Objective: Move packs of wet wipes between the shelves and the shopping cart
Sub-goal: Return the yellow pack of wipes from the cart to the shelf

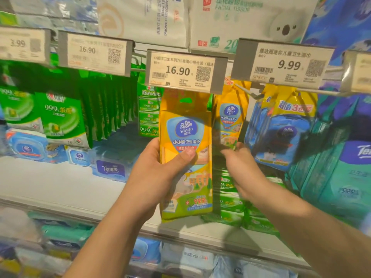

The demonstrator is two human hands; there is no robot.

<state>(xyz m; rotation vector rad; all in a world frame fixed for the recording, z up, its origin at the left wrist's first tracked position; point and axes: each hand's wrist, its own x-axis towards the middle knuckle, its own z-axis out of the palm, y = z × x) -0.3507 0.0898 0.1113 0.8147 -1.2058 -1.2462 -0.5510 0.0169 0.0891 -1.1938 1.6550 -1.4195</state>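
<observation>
Yellow Vinda wipes pack [185, 149] held upright in front of the shelf face, top edge just under the 16.90 price tag [181, 70]. Left hand [158, 171] grips its lower left side: thumb curled across the front, fingers wrapped behind. Right hand [239, 167] just beside it, fingers reaching up to the bottom of a second yellow pack [230, 119] hanging on its hook; motion blur there, so cannot tell whether the fingers pinch it or only touch. Right of that, blue-and-yellow packs [285, 125] hang under the 9.99 tag [289, 65]. Left, green 999 packs [60, 117] in rows. White shelf board [60, 185] below, a blue Tempo pack [110, 167] lying on it.
</observation>
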